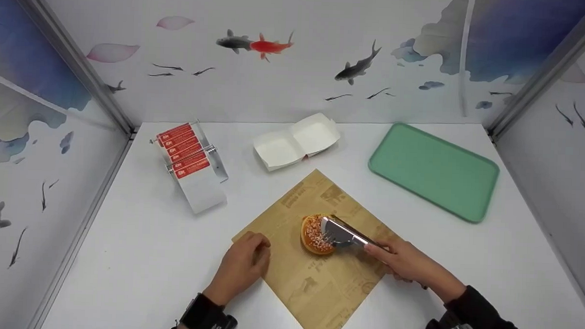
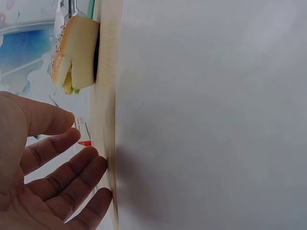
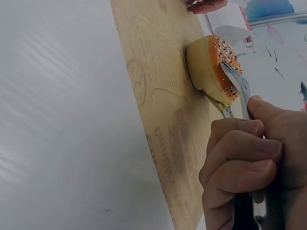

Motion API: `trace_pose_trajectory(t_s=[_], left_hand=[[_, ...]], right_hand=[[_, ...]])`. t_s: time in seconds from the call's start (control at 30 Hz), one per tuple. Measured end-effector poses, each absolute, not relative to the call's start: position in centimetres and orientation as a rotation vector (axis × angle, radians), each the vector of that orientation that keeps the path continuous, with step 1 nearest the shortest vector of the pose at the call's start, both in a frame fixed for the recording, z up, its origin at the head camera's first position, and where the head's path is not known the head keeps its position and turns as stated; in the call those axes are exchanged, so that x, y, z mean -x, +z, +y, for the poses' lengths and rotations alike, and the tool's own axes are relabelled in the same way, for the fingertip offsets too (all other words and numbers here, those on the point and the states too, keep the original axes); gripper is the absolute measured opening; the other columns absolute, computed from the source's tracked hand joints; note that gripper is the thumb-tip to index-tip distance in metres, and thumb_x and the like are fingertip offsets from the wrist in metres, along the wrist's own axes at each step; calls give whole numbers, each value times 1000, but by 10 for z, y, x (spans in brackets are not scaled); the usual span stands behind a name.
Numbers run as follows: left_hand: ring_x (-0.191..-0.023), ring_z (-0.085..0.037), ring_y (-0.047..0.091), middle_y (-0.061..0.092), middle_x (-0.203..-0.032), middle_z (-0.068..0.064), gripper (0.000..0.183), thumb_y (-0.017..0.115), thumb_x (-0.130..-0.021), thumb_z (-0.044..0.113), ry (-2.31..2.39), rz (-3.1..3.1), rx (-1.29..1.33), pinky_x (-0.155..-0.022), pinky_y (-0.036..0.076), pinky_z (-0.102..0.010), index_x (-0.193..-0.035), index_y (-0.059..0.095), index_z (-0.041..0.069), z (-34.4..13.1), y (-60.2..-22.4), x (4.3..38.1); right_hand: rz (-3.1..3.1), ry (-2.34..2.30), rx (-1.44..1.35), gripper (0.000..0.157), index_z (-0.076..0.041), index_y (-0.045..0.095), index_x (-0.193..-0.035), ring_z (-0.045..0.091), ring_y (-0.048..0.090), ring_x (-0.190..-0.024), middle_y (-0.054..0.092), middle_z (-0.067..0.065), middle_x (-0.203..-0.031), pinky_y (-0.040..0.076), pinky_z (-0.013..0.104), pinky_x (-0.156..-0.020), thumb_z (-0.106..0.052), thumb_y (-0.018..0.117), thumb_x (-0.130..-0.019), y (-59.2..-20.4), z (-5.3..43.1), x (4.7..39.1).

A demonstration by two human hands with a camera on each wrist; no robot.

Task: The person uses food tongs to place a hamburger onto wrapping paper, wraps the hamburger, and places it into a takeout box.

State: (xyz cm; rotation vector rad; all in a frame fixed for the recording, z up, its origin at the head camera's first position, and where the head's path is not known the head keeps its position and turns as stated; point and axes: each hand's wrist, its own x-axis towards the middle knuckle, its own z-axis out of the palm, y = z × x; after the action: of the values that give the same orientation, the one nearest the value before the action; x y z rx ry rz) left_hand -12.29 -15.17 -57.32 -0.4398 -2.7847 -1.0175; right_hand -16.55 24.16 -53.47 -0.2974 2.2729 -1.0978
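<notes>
A round bun topped with sesame seeds lies near the middle of a sheet of brown printed paper. In the left wrist view, yellow and green filling shows in the slit of the bun. My right hand grips metal tongs, whose tips reach over and beside the bun. From the right wrist, one arm of the tongs lies against the seeded top, the other by the filling. My left hand holds nothing; its fingers are loosely bent at the paper's left corner.
Behind the paper sits an opened white carton. A green tray lies at the back right. At the back left stands a metal holder with a strip of red-and-white labels. Patterned panels enclose the white table at the back and sides.
</notes>
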Motion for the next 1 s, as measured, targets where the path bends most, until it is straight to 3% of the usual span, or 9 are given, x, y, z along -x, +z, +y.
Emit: trace_pose_trajectory(t_s=[0.33,0.6,1.0], left_hand=[[-88,-9,59,66,-101,3,14,75,-96,2,-1020,-2819,436,-76,54,-29,-104,70,12,-152,-571,122],[-88,-9,59,65,-101,3,13,75,-96,4,-1016,-2838,436,-77,54,-29,-105,70,13,-153,-569,122],[-90,-8,59,66,-103,3,11,73,-98,9,-1043,-2877,415,-78,53,-27,-108,71,14,-155,-570,121]], right_hand=[[2241,-1094,248,51,-3,65,-111,10,43,-49,50,-2,-62,37,23,-45,-53,53,-111,-528,243,164],[2228,-1099,228,55,-2,65,-125,9,45,-49,54,-1,-64,38,23,-45,-54,55,-110,-521,247,162],[2218,-1195,180,55,3,58,-114,9,37,-48,46,0,-64,33,21,-44,-52,54,-111,-500,256,166]])
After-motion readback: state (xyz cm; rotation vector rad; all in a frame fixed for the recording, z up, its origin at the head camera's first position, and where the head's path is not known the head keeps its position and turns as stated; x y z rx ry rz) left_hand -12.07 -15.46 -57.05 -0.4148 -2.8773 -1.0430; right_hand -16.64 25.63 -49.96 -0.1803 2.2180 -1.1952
